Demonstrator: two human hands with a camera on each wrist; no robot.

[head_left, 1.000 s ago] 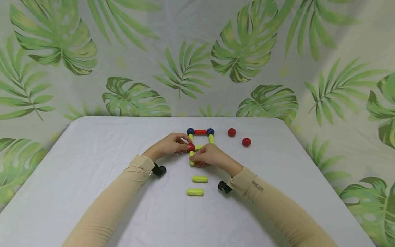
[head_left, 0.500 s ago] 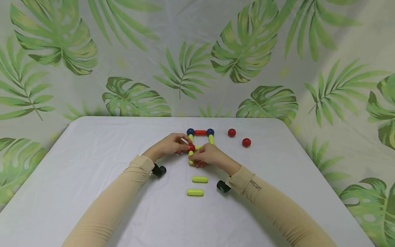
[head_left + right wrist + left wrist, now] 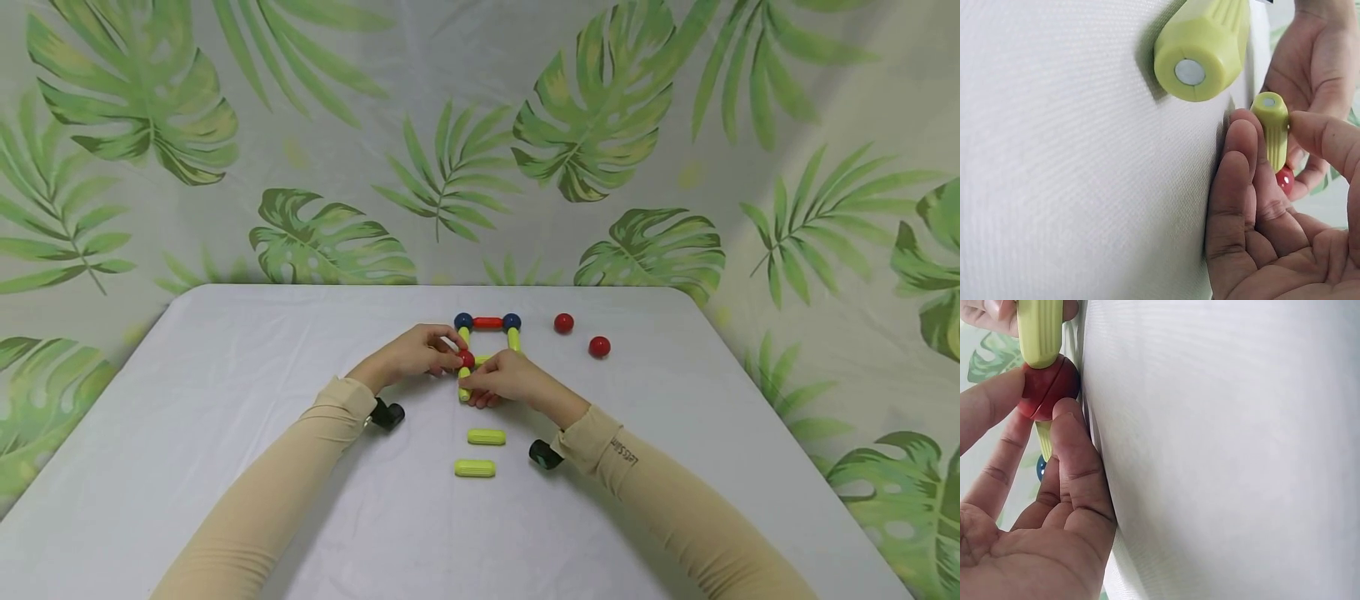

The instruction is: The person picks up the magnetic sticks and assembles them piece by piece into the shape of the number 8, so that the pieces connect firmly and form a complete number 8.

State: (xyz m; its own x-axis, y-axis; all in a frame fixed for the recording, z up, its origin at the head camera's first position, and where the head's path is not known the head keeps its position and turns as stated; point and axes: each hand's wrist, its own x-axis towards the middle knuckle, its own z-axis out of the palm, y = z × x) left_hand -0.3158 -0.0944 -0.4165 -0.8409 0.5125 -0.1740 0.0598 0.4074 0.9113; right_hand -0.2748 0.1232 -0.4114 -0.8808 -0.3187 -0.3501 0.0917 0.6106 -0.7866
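My left hand (image 3: 412, 352) pinches a red ball (image 3: 467, 359) between thumb and fingers, at the near left corner of a small frame. From the right, my right hand (image 3: 517, 379) pinches a yellow-green magnetic rod (image 3: 464, 392) by its sides. In the left wrist view the rod's end (image 3: 1041, 337) meets the ball (image 3: 1054, 387). Its free end, with a grey metal disc, faces the right wrist camera (image 3: 1269, 107). Farther back, two blue balls (image 3: 512, 322) flank a red rod (image 3: 488, 322), with yellow-green rods (image 3: 513, 339) running toward me. My right hand hides the frame's near right corner.
Two loose yellow-green rods (image 3: 486, 437) lie on the white tablecloth (image 3: 360, 517) nearer to me. Two loose red balls (image 3: 599, 347) sit at the back right. A leaf-patterned cloth (image 3: 480, 150) hangs behind the table.
The yellow-green rod in my right hand has shifted slightly away from me and to the left, lining up with the red ball. My left hand has stayed in place on the ball.
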